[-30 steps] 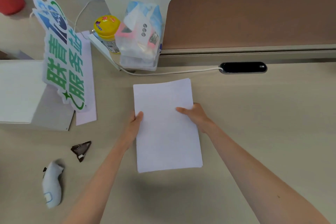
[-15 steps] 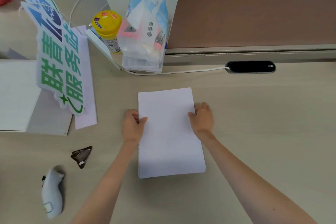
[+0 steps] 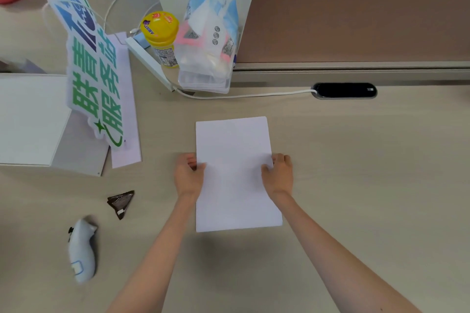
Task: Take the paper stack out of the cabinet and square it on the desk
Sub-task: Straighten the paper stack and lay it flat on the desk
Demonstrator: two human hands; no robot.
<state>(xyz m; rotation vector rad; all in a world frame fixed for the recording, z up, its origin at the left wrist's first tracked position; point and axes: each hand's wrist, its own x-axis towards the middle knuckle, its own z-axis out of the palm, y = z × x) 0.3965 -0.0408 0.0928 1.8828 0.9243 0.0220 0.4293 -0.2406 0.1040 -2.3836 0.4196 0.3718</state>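
A white paper stack (image 3: 235,173) lies in portrait on the beige desk (image 3: 356,173), its edges nearly parallel to the desk front. My left hand (image 3: 188,176) grips the stack's left long edge at mid height, thumb on top and fingers curled under. On the opposite long edge my right hand (image 3: 278,175) holds it the same way. The cabinet is not in view.
A blue and green cut-out sign (image 3: 91,63) and a white panel (image 3: 30,119) stand at the left. A yellow-lidded jar (image 3: 160,35), tissue pack (image 3: 208,43), cable (image 3: 241,95) and brown divider (image 3: 356,25) line the back. A dark wrapper (image 3: 121,202) and white controller (image 3: 82,251) lie near left.
The stack has turned from slightly tilted to nearly straight. Both hands have slid outward from resting on the sheet to gripping its two long edges.
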